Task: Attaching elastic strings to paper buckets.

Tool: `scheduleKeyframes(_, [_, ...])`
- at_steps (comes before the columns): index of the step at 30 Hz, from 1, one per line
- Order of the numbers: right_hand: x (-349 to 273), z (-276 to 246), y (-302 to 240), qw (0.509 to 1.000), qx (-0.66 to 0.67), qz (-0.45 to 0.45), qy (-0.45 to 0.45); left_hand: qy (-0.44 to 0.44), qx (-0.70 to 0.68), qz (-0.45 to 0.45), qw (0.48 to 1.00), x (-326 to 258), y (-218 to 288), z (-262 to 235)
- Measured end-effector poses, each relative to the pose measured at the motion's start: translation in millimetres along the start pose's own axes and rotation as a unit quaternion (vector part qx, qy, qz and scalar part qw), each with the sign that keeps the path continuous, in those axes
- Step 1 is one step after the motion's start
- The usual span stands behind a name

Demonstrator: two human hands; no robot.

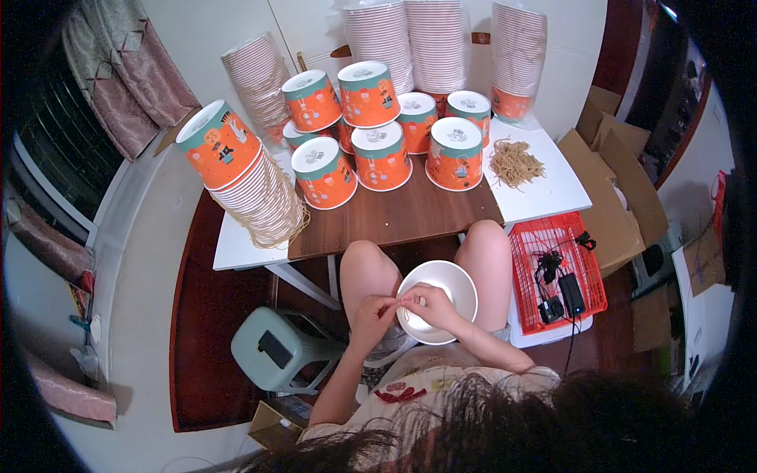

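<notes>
A white-lined paper tub (462, 287) sits mouth up between my thighs. My left hand (377, 312) and my right hand (431, 304) meet over its left rim, fingertips pinched together. A thin tan cord seems to run between the fingers and down into the tub; most of it is hidden. On the table, several orange paper tubs (324, 183) with teal bands stand upside down, two of them on top of others. At the left leans a nested stack of tubs (251, 197) with tan cords hanging along its side. A tangled pile of cords (516, 164) lies at the right.
Tall wrapped stacks of tubs (438, 46) line the table's back. To my right are a red plastic crate (593, 276) with black adapters and cables, and open cardboard boxes (611, 193). A pale green stool (256, 323) at my left carries a phone (274, 349).
</notes>
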State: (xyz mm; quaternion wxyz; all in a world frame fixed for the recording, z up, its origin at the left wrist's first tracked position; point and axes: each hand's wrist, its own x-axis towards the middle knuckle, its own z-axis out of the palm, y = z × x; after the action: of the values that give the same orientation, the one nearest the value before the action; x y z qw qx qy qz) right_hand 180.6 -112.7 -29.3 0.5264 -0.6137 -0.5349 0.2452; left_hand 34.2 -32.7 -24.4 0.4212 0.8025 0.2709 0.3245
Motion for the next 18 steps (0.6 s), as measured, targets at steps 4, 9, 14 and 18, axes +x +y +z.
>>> scheduleKeyframes(4, [0, -3, -7, 1.0, -0.005, 0.015, -0.012, -0.031, -0.093, -0.072, 0.993, -1, -1, 0])
scheduleKeyframes(9, [-2, -5, -4, 1.0, -0.008, -0.008, -0.019, -0.078, -0.269, -0.215, 0.936, -2, 4, 0])
scheduleKeyframes(14, [-6, -7, -16, 0.999, -0.007, -0.027, 0.032, -0.09, -0.404, -0.353, 0.839, 0, 9, -1])
scheduleKeyframes(18, [-4, -15, -30, 0.962, -0.165, -0.208, 0.058, -0.101, -0.429, -0.354, 0.825, -1, 0, -3])
